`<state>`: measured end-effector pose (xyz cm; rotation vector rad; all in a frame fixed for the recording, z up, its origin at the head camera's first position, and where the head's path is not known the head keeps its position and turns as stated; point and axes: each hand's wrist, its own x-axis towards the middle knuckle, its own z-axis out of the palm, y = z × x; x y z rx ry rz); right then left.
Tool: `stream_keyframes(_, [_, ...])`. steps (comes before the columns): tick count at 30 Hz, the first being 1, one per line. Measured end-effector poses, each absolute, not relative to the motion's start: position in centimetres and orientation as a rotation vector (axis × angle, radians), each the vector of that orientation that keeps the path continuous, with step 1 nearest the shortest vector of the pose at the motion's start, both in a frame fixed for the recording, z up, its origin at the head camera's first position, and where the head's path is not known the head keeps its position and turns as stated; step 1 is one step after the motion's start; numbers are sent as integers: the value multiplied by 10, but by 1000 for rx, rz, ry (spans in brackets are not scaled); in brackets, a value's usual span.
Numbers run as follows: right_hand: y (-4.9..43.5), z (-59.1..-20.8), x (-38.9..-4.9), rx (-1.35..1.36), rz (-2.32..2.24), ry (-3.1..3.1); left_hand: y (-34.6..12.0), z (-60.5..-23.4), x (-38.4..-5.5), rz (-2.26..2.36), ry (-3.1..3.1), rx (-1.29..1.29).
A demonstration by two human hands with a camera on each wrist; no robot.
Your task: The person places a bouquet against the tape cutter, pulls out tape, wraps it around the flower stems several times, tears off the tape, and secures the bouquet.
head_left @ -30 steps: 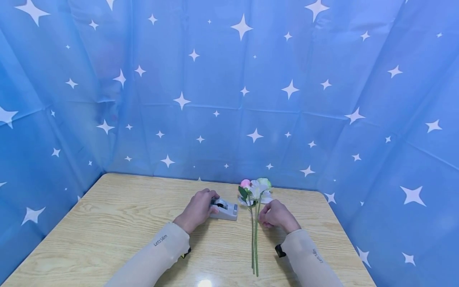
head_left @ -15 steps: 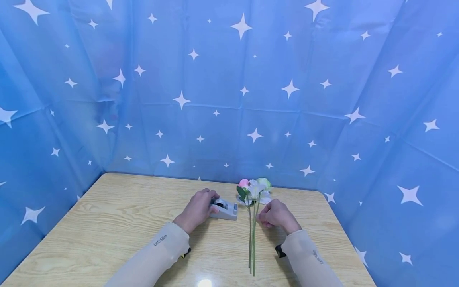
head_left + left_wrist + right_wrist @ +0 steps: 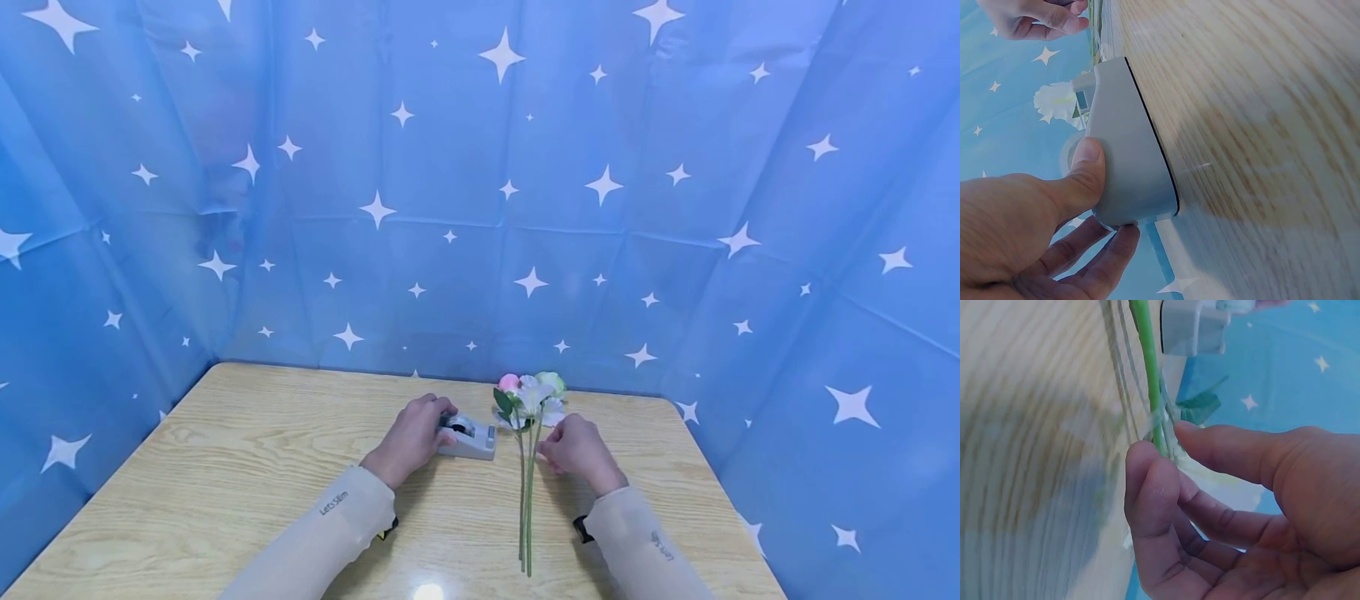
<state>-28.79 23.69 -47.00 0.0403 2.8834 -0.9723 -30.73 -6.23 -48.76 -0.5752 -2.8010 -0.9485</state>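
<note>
My left hand (image 3: pixel 412 435) grips the rear of a grey tape dispenser (image 3: pixel 471 442) on the table. In the left wrist view the thumb lies on the dispenser's side (image 3: pixel 1125 150), with fingers curled round its end. Right of it lie artificial flowers (image 3: pixel 534 396), pink, white and pale green, with long green stems (image 3: pixel 527 500) toward the front edge. My right hand (image 3: pixel 579 450) is at the stems just below the blooms. The right wrist view shows its thumb and curled fingers (image 3: pixel 1154 500) around a green stem (image 3: pixel 1147 350); a clear strip, seemingly tape (image 3: pixel 1155 419), crosses it.
The wood-grain table (image 3: pixel 247 467) ends at a blue curtain (image 3: pixel 450 167) with white stars, which also closes off both sides. A dark band (image 3: pixel 582 528) shows at the right wrist. Light glares on the table near the front.
The flower stems have shifted slightly left, toward the dispenser, and lie closer together. My right hand has moved a little with them. My left hand still holds the tape dispenser in place.
</note>
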Motion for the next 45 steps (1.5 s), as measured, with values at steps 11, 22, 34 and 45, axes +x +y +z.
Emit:
stream_keyframes(11, [212,-474,-278,35,-955,2958,-62,-489,-307,-948,-2797,-578])
stream_keyframes(22, [194,-484,-279,55,-773,3049,-62,-488,-306,-956,-2799,-581])
stream_keyframes(34, [202,-486,-281,60,-854,3050,-62,-488,-306,-938,-2790,-578])
stream_keyframes(45, [215,-488,-280,151,-1005,2914,-61,-488,-305,-936,-2800,-564])
